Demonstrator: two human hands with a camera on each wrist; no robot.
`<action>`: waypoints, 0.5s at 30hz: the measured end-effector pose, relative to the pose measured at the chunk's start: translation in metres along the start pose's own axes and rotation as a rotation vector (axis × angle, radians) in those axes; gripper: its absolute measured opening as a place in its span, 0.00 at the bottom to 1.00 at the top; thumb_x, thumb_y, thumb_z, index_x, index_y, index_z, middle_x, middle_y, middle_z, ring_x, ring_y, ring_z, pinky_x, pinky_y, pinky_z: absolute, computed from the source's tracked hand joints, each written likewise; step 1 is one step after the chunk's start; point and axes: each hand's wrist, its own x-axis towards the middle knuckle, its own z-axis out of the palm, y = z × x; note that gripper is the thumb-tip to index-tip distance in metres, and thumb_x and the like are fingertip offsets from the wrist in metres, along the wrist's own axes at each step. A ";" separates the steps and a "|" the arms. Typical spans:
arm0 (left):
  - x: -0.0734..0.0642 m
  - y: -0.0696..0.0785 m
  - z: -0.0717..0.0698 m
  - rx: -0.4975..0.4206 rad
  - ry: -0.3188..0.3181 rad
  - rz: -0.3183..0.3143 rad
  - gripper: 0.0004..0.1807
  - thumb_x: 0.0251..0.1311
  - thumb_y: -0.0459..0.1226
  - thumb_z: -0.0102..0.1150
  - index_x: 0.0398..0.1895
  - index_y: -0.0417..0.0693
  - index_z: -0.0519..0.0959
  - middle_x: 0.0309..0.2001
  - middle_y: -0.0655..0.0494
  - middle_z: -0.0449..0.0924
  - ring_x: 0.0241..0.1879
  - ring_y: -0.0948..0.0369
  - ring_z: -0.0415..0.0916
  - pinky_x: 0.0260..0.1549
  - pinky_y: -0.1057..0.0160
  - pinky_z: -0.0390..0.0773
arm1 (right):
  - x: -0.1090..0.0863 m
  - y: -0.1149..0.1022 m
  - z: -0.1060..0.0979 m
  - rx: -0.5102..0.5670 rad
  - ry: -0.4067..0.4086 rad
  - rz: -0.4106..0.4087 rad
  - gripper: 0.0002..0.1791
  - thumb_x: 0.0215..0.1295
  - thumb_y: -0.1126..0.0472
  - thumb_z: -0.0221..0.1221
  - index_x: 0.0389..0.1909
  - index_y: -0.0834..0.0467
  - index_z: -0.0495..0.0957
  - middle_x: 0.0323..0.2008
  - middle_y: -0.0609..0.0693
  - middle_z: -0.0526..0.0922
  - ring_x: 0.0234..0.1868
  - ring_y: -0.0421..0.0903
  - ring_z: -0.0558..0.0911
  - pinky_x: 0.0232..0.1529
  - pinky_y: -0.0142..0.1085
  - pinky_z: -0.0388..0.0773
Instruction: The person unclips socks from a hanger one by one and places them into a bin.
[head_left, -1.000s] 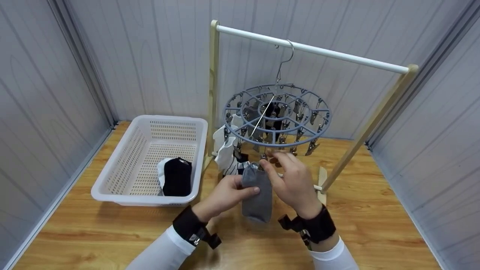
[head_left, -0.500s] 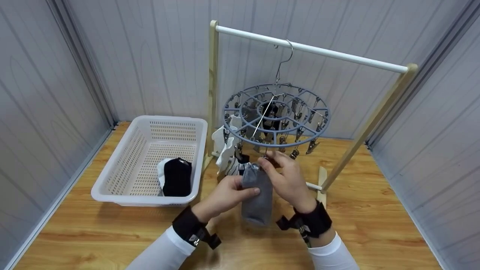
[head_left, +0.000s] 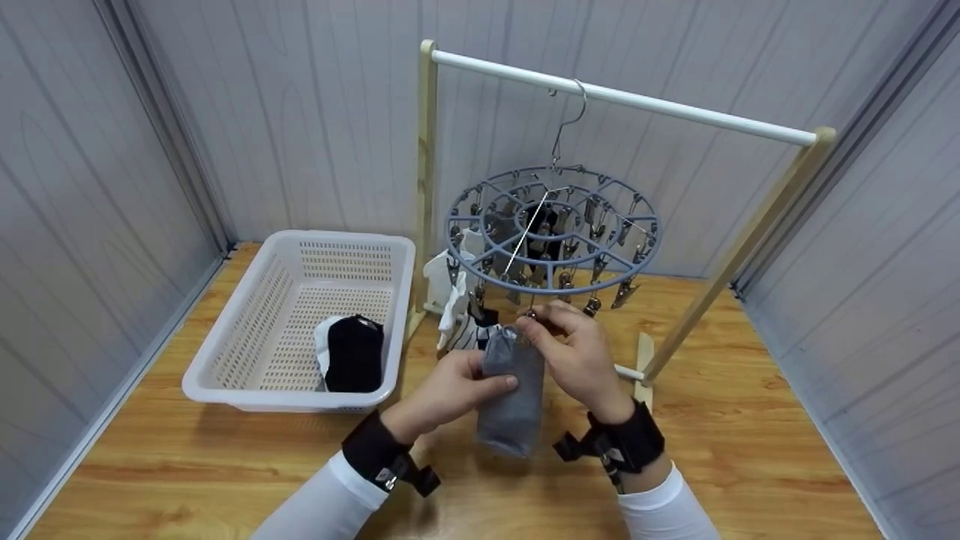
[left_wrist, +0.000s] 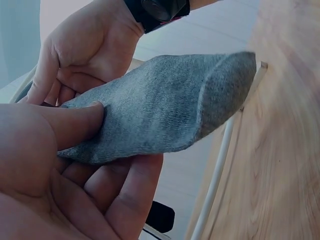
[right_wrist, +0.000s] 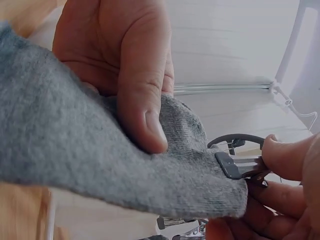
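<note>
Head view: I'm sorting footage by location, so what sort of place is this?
Perhaps a small mock laundry booth: pale panel walls on three sides, a clip hanger hung from a rack, and a white basket.

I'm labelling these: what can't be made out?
Head: how far the white item in the basket reaches beneath the black item.
Left wrist: fingertips of the left hand, behind the grey sock.
Right wrist: part of the clip, behind the right hand, which the edge cuts off.

Basket left of rack, apparently socks inside; sock below hanger
</note>
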 end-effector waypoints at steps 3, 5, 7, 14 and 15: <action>-0.001 0.002 -0.001 -0.019 -0.001 -0.023 0.10 0.73 0.37 0.73 0.42 0.36 0.88 0.33 0.56 0.89 0.31 0.63 0.85 0.30 0.65 0.84 | 0.000 0.000 0.000 0.023 0.012 -0.027 0.06 0.78 0.61 0.70 0.47 0.57 0.94 0.38 0.46 0.86 0.41 0.45 0.85 0.43 0.33 0.80; -0.002 0.003 -0.001 -0.027 -0.003 -0.031 0.10 0.73 0.37 0.73 0.42 0.36 0.88 0.32 0.56 0.89 0.30 0.63 0.85 0.29 0.65 0.84 | 0.000 0.000 -0.001 0.041 0.018 -0.037 0.06 0.77 0.61 0.71 0.46 0.57 0.94 0.38 0.47 0.86 0.40 0.45 0.84 0.41 0.33 0.79; -0.002 0.004 -0.002 -0.025 -0.006 -0.028 0.10 0.72 0.37 0.74 0.41 0.36 0.87 0.32 0.56 0.89 0.30 0.63 0.85 0.28 0.65 0.84 | 0.000 0.001 -0.001 0.048 0.025 -0.041 0.05 0.76 0.61 0.71 0.46 0.57 0.94 0.38 0.47 0.87 0.37 0.44 0.82 0.39 0.32 0.76; -0.003 0.006 -0.004 0.002 -0.003 0.007 0.11 0.72 0.37 0.74 0.42 0.35 0.88 0.32 0.56 0.89 0.30 0.64 0.84 0.29 0.66 0.83 | 0.001 0.001 -0.002 0.045 0.029 -0.047 0.06 0.75 0.64 0.72 0.46 0.57 0.95 0.42 0.49 0.90 0.33 0.44 0.76 0.35 0.33 0.70; -0.003 0.006 -0.004 0.006 -0.002 0.008 0.11 0.72 0.37 0.74 0.42 0.35 0.88 0.32 0.57 0.89 0.30 0.64 0.84 0.29 0.66 0.83 | 0.001 0.001 -0.002 0.046 0.028 -0.047 0.05 0.75 0.64 0.72 0.46 0.57 0.95 0.42 0.49 0.90 0.34 0.44 0.76 0.36 0.33 0.71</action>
